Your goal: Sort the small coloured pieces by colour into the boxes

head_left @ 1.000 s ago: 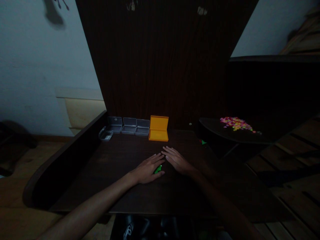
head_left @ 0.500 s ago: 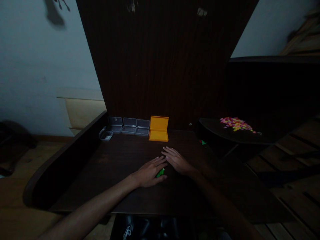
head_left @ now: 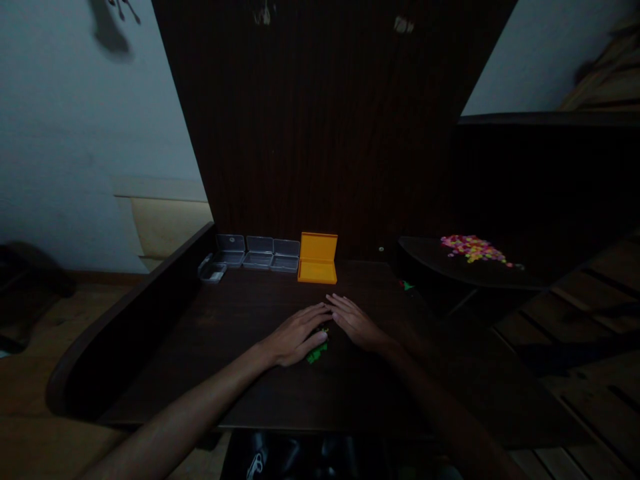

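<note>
You have a dim, bluish view, brightest on the pale painted wall (head_left: 65, 133) at left, where a soft-edged shadow (head_left: 109, 30) falls near the top. Your bare left forearm (head_left: 200, 403) catches more light than your bare right forearm (head_left: 430, 389), which sinks into the dark brown wooden desktop (head_left: 225, 333). By your bare left hand (head_left: 295, 339), the small green object (head_left: 317, 355) is too murky to read clearly. The orange-yellow plastic case (head_left: 318, 247) stands out vividly; your outer edges stretch and soften.

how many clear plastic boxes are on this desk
4. In a row left of the orange box: left box, middle box, right box. The front box sits nearer, by the left one. Dimness could hide others.
</note>
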The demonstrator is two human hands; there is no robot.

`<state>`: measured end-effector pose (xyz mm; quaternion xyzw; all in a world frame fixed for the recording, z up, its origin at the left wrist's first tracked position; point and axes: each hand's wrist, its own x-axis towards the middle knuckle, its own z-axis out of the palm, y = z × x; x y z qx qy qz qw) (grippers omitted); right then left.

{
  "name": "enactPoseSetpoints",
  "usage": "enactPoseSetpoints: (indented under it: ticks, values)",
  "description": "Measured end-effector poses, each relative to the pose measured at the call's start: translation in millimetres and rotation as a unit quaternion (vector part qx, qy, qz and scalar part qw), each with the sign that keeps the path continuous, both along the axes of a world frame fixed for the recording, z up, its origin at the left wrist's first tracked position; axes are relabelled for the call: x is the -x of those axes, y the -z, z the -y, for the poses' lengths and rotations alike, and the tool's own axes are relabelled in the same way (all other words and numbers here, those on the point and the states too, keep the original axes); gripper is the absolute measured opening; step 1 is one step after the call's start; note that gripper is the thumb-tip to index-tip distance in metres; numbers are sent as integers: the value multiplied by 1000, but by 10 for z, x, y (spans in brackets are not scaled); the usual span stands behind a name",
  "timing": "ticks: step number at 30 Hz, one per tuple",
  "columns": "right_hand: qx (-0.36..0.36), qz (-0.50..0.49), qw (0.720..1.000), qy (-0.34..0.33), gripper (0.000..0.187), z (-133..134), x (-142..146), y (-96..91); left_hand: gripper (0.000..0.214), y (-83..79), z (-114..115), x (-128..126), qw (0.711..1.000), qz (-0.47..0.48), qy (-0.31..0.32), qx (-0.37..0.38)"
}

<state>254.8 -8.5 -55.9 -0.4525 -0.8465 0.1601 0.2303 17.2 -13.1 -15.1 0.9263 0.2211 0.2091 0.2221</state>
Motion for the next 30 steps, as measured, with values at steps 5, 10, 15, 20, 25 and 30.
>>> enactPoseSetpoints:
  ticks: [5,10,15,20,25,30]
  values:
    - [15,17,1000,10,50,8,16,-35,45,17,-192,69,997,40,-68,-12]
    - [24,13,999,16,50,29,33,-85,41,95,-398,109,986,60,-154,-31]
    - [10,-14,999,48,53,-10,26,-111,39,210,-579,161,979,51,-182,-70]
    - [-39,-61,993,95,52,-255,9,-69,39,236,-723,178,976,34,-184,-111]
    - [-64,-143,973,167,49,-664,-27,14,40,203,-836,144,978,-1,-166,-127]
    - [-73,-209,946,238,44,-1112,-65,88,40,187,-943,92,978,-6,-174,-120]
